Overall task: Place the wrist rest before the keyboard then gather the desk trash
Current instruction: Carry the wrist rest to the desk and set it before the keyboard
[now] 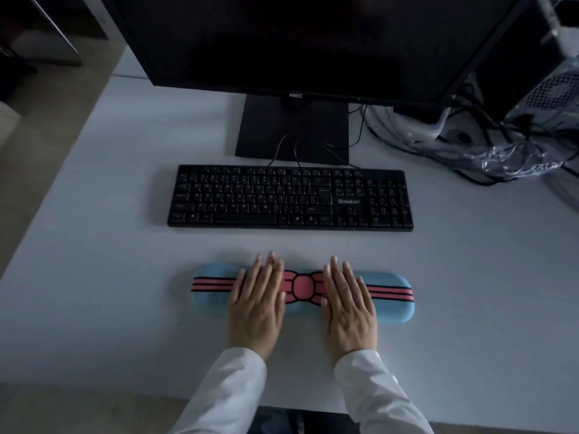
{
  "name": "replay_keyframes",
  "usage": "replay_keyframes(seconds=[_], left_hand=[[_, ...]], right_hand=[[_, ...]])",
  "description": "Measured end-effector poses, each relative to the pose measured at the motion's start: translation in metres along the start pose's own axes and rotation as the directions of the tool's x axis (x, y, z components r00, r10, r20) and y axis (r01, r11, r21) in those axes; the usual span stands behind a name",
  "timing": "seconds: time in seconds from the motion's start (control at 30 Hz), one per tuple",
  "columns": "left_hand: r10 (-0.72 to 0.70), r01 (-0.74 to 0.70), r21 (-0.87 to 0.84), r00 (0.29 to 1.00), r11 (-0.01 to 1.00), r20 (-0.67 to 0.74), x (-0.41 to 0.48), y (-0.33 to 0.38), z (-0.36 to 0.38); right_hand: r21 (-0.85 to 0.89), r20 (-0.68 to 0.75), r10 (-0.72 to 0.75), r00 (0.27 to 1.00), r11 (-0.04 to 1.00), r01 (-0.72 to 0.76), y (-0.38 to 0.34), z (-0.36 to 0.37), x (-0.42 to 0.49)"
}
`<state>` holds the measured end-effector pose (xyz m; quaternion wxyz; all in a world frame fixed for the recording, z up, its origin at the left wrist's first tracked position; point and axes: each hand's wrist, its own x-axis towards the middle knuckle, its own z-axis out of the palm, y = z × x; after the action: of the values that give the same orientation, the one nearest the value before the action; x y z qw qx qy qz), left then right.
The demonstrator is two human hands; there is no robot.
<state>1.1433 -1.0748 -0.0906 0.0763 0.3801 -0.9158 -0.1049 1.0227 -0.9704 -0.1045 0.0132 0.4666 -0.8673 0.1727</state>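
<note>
A blue wrist rest (391, 303) with a pink bow and pink stripes lies on the white desk (109, 245), a short gap in front of the black keyboard (289, 198). My left hand (258, 303) lies flat on its left half, fingers together and stretched forward. On the right half my right hand (347, 303) rests flat in the same way. Neither hand curls around the rest. Crumpled clear plastic wrap (513, 155) sits among cables at the desk's back right.
A dark monitor (297, 42) on a black stand (291, 133) rises behind the keyboard. At the far right stands a computer tower (551, 86) with tangled black cables (470, 170). The desk's front edge runs just below my sleeves.
</note>
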Motion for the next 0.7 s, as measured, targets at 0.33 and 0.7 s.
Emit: replay_keyframes(seconds=[0.33,0.7], left_hand=[[-0.417,0.430,-0.086,0.898,0.899,0.140,-0.014,-0.074,-0.044],[-0.414,0.454,-0.481,0.889,0.750,0.194,0.003,-0.002,-0.096]], right_hand=[[-0.128,0.214,0.326,0.921,0.944,-0.304,0.056,-0.049,-0.011],[0.436,0.180,0.851,0.493,0.380,-0.816,0.079,-0.158,-0.050]])
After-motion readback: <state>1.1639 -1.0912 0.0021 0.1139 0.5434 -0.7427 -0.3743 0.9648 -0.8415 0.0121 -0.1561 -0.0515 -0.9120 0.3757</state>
